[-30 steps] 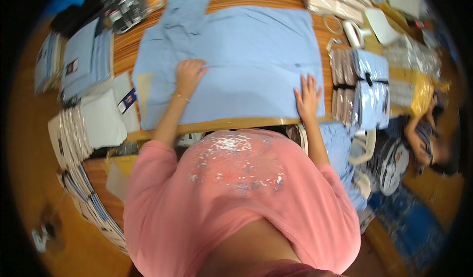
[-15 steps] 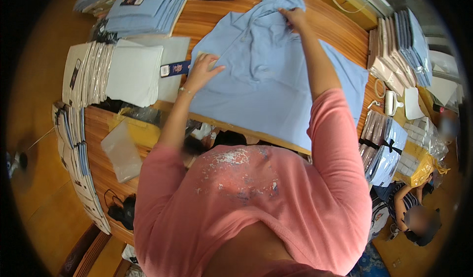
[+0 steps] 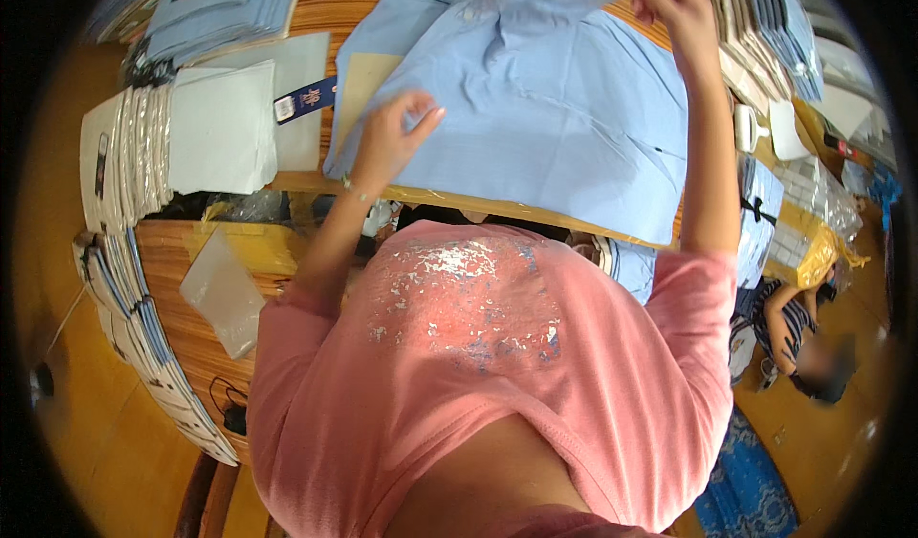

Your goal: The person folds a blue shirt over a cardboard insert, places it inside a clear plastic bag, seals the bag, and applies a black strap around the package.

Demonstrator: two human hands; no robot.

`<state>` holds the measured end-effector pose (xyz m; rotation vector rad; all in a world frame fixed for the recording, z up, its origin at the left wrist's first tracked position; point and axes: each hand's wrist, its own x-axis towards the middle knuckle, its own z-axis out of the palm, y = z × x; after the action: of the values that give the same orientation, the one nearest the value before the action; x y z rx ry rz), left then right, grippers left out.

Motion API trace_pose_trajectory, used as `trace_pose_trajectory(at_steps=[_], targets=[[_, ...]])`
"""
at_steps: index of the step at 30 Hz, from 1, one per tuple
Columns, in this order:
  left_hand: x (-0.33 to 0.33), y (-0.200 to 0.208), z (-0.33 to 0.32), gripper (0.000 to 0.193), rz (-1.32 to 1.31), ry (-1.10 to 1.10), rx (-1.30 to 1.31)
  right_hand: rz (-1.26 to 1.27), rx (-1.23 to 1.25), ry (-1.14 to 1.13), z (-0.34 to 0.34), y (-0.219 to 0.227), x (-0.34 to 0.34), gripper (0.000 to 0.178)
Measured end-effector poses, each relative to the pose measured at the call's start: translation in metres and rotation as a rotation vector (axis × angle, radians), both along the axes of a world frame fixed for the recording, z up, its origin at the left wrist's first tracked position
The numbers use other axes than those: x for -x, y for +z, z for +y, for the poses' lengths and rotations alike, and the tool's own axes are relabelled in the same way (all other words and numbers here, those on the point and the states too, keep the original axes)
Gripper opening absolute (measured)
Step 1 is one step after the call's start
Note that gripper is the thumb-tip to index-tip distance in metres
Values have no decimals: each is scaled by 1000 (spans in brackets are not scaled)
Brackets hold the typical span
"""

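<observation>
A light blue shirt (image 3: 574,108) lies spread over the wooden table in front of me, its lower edge along the table's near side. My right hand (image 3: 677,12) is at the far right, its fingers closed at a raised, motion-blurred fold of the shirt. My left hand (image 3: 387,141) hovers over the shirt's left part, thumb and fingers apart, holding nothing. Beside it, a tan card sheet (image 3: 361,84) shows at the shirt's left side. A dark blue hang tag (image 3: 306,101) sticks out left of the shirt.
White sheets (image 3: 225,122) and bagged folded garments (image 3: 124,160) are stacked at left, with blue folded shirts (image 3: 225,12) behind. More packed shirts (image 3: 786,26) stand at far right, near a white tape dispenser-like object (image 3: 749,129). Another person (image 3: 784,323) is low at right.
My right hand has moved right, pulling the shirt's upper part with it, and the shirt lies flatter. My left hand has come off the card and shirt edge; more card shows.
</observation>
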<state>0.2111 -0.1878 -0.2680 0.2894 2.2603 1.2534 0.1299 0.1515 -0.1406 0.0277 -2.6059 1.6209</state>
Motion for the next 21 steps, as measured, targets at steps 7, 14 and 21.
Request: trace_pose_trajectory(at_steps=[7,14,21], targets=[[-47,-77,2,54,-826,650,-1030,-411,555,-198,90,-85,-220,32],[-59,-64,-1,42,-758,981,-1089,-534,515,-465,93,-142,-272,16],[-87,-2,17,57,63,1243,-484,-286,-326,-329,140,-146,-219,27]])
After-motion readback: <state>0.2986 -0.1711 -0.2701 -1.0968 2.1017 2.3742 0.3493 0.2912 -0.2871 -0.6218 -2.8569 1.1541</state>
